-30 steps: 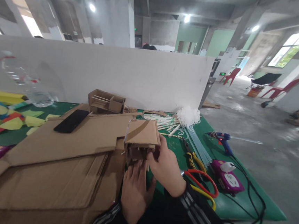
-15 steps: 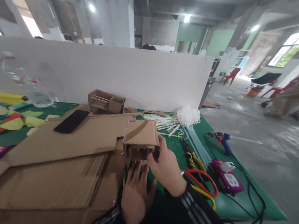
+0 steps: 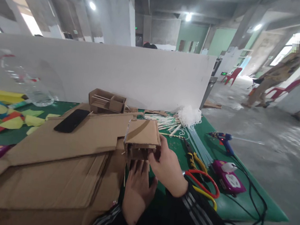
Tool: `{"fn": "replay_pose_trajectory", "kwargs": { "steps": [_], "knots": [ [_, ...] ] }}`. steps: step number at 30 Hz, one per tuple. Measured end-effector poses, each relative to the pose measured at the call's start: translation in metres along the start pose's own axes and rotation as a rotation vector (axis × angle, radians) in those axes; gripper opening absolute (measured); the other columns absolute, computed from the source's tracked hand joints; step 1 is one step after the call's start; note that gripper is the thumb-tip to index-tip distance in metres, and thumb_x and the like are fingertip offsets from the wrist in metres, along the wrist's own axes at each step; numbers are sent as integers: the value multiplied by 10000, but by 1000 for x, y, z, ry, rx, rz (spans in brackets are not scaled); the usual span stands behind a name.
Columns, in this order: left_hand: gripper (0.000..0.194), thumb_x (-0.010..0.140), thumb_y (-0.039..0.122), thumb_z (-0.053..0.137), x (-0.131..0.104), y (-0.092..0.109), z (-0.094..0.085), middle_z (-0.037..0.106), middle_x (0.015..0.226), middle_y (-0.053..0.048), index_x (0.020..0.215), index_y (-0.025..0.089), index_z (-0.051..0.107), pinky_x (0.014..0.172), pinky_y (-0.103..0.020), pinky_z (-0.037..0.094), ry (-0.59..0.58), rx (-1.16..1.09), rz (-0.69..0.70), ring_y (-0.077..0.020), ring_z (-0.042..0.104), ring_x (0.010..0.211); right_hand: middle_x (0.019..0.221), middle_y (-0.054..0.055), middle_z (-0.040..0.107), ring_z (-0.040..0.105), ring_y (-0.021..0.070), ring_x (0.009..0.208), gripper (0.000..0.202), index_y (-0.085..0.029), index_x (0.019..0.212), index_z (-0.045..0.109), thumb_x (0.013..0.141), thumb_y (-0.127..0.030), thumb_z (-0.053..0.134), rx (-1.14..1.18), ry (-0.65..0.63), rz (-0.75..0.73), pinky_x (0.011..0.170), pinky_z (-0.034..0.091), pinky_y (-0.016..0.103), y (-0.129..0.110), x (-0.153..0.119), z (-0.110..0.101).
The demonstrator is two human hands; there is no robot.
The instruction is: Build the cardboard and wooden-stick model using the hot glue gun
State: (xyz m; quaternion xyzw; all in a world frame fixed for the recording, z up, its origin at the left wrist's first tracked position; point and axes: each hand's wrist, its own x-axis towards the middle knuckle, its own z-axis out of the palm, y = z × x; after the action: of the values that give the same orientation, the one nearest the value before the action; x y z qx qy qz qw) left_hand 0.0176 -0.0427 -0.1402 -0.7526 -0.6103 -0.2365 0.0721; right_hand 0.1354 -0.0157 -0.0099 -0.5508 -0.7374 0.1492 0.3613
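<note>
a white partition stands beyond the small cardboard box, which is held up over a green table. far to the box's right, a person has just come more fully into view near the chairs, the clearest change; the handwork itself looks much the same, and the passer-by seems to have no bearing on it. cardboard sheets spread to the box's left.

the box sits at the fingers of the right hand, which pinches its near right corner, thumb toward the open front. the left hand lies just on the near side, palm down and unclenched, its fingertips partly hidden below the box; whether they touch it, one cannot tell.

right of the box are a glue gun, a purple power strip and yellow-handled pliers; a dark phone rests to its left.
</note>
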Motion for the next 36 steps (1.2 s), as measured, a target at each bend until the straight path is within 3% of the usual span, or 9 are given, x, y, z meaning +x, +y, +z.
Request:
{"fn": "replay_pose_trajectory", "kwargs": {
  "steps": [14, 19, 26, 31, 36],
  "knots": [
    [409, 886, 291, 597, 0, 6, -13, 657, 1280, -211, 1234, 78, 617, 1083, -526, 468, 67, -56, 47, -361, 570, 1280, 840, 20, 725, 693, 258, 718, 589, -204, 1434, 336, 886, -255, 546, -53, -79, 31, 591, 346, 302, 6, -9, 8],
    [432, 860, 221, 611, 0, 5, -14, 664, 1255, -180, 1273, 98, 586, 1087, -564, 448, 45, -103, 64, -364, 552, 1294, 836, 28, 720, 696, 258, 715, 574, -184, 1412, 346, 897, -290, 576, -89, -111, 35, 578, 320, 299, 14, -14, 14],
    [366, 855, 211, 608, 1, 6, -22, 693, 1152, -184, 1198, 79, 613, 1029, -536, 495, 101, -67, 124, -366, 601, 1215, 832, 24, 705, 691, 257, 728, 576, -169, 1418, 342, 910, -307, 576, -77, -141, 45, 579, 323, 300, 16, -15, 16],
    [357, 869, 232, 581, -2, 5, -14, 720, 1121, -175, 1195, 94, 624, 993, -529, 511, 109, -16, 120, -350, 659, 1110, 895, 21, 673, 665, 249, 790, 590, -203, 1411, 374, 888, -337, 612, 9, -141, 46, 644, 404, 315, 13, -16, 8],
    [499, 882, 321, 581, -3, 5, -5, 656, 1301, -205, 1317, 78, 561, 1041, -525, 480, 35, -15, 31, -365, 615, 1212, 1014, 27, 602, 600, 195, 808, 604, -238, 1409, 400, 873, -360, 647, 204, -54, -17, 711, 468, 321, 7, -14, -3]
  ]
}}
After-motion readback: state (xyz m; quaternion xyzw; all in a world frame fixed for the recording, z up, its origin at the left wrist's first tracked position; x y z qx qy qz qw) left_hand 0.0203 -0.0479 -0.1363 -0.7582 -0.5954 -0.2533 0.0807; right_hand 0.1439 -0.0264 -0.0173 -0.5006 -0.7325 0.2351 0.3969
